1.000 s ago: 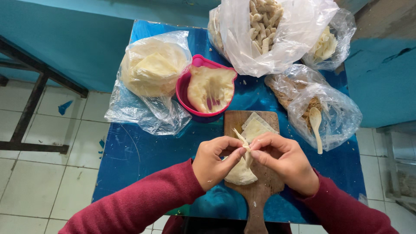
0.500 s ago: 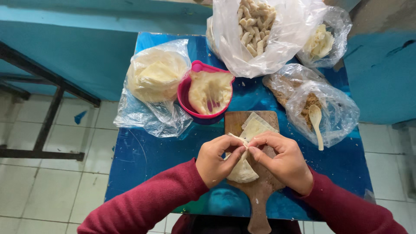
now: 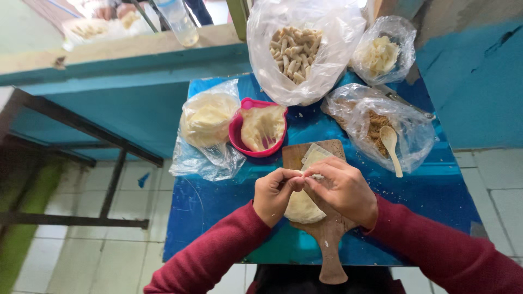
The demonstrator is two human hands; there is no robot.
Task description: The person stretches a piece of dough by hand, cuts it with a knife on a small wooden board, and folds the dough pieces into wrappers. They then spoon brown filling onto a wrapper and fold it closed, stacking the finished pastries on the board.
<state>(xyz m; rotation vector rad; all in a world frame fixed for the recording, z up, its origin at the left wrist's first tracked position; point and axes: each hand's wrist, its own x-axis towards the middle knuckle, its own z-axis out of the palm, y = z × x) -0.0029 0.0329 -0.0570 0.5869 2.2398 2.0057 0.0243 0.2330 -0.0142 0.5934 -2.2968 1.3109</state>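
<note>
Head view: the left hand (image 3: 275, 193) and right hand (image 3: 342, 189) are both pinching the top edge of one dough wrapper (image 3: 300, 207) over the wooden cutting board (image 3: 327, 239), fingertips meeting at the seam. The wrapper is likely light, soft, pliable and easily torn; gripping is best at the rim, not the middle. One pink bowl (image 3: 239, 136) is holding more dough. Four clear plastic bags are lying on the blue table (image 3: 218, 218); one spoon (image 3: 391, 144) is resting on the filling bag (image 3: 381, 128).

Pale dough wrapper (image 3: 301, 207) on wooden board (image 3: 327, 239)
</note>
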